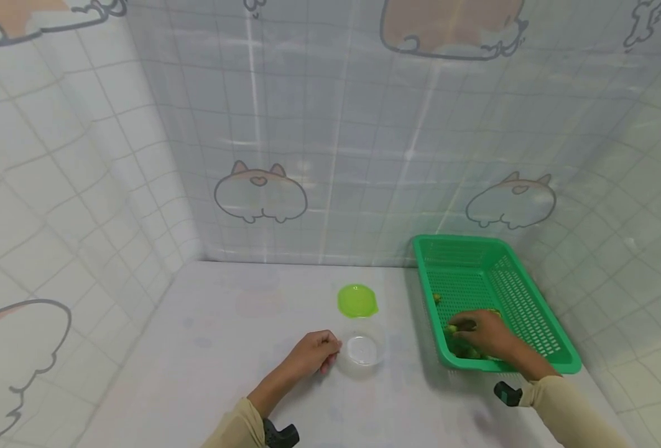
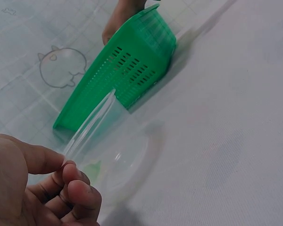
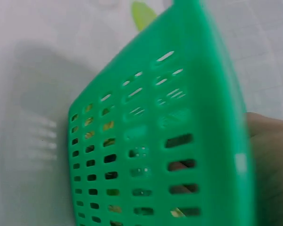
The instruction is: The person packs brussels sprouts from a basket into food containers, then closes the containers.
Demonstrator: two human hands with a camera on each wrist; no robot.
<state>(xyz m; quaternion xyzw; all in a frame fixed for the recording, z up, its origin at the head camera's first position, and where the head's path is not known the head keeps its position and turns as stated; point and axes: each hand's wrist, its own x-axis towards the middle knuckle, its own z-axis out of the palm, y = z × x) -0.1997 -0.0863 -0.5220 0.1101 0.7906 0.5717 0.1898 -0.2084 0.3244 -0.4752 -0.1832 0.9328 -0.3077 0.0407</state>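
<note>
In the head view my left hand (image 1: 313,351) is at the left side of a clear plastic bowl (image 1: 362,350) on the table. Thumb and fingertips pinch the rim of the bowl (image 2: 96,122), as the left wrist view shows. My right hand (image 1: 487,333) reaches down into a green plastic basket (image 1: 464,239) at its near end. Small green pieces (image 1: 467,352) lie under and around its fingers, with one right at the fingertips; I cannot tell whether they hold it. In the right wrist view, the slotted basket wall (image 3: 146,132) hides most of that hand.
A bright green round lid (image 1: 357,300) with a small tab lies just behind the bowl. One small piece (image 1: 437,298) sits apart near the basket's left wall. White tablecloth (image 1: 196,348) covers the table; grid-patterned curtains (image 1: 352,186) with cartoon animals hang behind and at both sides.
</note>
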